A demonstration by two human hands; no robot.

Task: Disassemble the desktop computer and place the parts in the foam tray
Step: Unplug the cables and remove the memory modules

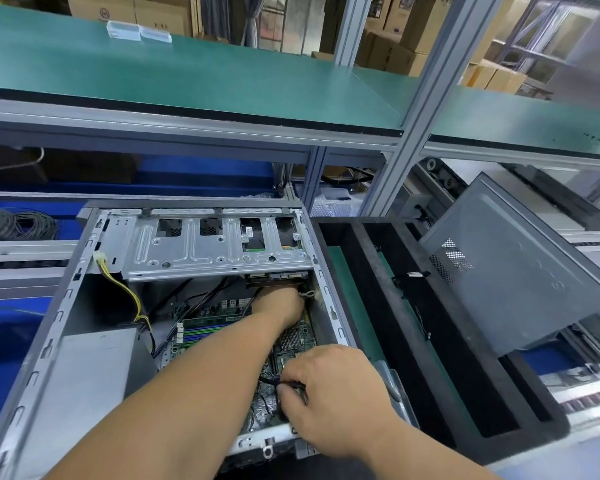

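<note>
The open computer case [84,341] fills the lower left of the frame. The left hand [281,306] reaches deep under the drive cage [215,244]; its fingers are hidden, so its grip cannot be told. The right hand [333,393] pinches a black cable [274,382] over the motherboard [291,341]. The foam tray [430,341] lies just right.

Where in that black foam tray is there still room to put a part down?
The foam tray has a bare long slot beside the computer case. The next slot holds thin cables, and the grey side panel overhangs the tray's far side. Inside the case, both hands crowd the motherboard.
</note>
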